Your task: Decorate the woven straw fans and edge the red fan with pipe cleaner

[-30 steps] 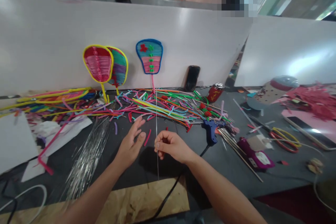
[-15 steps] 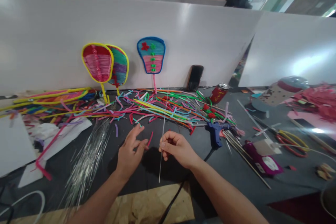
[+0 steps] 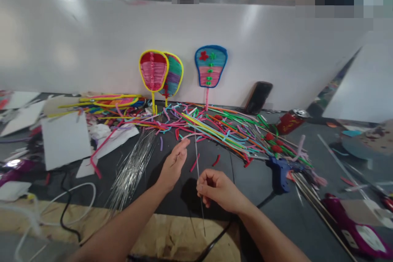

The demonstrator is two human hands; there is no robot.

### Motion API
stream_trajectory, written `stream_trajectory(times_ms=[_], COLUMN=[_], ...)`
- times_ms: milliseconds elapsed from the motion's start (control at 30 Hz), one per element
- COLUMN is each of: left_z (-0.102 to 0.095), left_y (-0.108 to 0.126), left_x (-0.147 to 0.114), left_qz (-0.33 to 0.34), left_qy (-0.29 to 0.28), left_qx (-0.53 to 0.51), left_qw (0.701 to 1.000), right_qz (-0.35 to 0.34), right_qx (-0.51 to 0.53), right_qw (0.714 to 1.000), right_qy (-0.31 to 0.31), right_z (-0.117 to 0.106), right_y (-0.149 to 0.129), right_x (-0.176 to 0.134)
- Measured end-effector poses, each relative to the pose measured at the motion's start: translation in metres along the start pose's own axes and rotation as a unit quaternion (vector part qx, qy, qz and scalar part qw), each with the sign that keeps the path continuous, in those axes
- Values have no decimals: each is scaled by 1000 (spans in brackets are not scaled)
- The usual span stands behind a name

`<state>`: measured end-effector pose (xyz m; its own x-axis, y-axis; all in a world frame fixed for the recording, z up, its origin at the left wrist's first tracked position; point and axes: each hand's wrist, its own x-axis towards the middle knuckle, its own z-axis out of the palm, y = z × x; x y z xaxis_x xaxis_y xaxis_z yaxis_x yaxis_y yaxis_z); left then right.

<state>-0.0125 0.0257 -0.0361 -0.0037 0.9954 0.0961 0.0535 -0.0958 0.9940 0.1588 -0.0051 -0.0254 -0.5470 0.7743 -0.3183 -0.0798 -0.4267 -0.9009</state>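
In the head view my right hand (image 3: 219, 190) pinches a thin, straight wire (image 3: 197, 155) between thumb and fingers; it runs up and down through the grip. To its left, my left hand (image 3: 175, 163) is raised with fingers stretched out and nothing held. Between the hands and the pile, a pink piece of pipe cleaner (image 3: 194, 163) and a short red piece (image 3: 216, 160) lie on the dark table. A bundle of thin silvery wires (image 3: 133, 172) rests left of my left hand. Many coloured pipe cleaners (image 3: 215, 131) are heaped beyond both hands.
Three fan-shaped pieces, one blue-edged (image 3: 211, 67) and two yellow-edged (image 3: 153, 71), lean against the white panel (image 3: 107, 41). A phone (image 3: 259, 97), red can (image 3: 291, 122) and blue glue gun (image 3: 278, 175) stand or lie to the right. White cards (image 3: 66, 141) lie left; a black cable (image 3: 217, 237) crosses in front.
The view has swung left, so things appear further right. My left hand has turned more upright, fingers straighter. My right hand still holds the wire, which now leans the other way.
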Motion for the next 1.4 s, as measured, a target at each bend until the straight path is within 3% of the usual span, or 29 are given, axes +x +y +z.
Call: stream_trajectory(times_ms=[100, 200, 633, 1400], left_z=[-1, -4, -9, -10], left_y=[3, 10, 16, 20], left_x=[4, 7, 10, 12], left_qz=[-64, -87, -73, -88], left_qy=[11, 30, 58, 96], left_qx=[-207, -286, -273, -284], left_qw=[976, 954, 957, 950], right_qz=[41, 72, 103, 115], right_qx=[-36, -76, -107, -79], right_qw=[998, 993, 983, 983], right_qy=[-40, -63, -104, -120], right_z=[5, 8, 8, 7], right_y=[4, 4, 7, 11], right_x=[-2, -4, -3, -2])
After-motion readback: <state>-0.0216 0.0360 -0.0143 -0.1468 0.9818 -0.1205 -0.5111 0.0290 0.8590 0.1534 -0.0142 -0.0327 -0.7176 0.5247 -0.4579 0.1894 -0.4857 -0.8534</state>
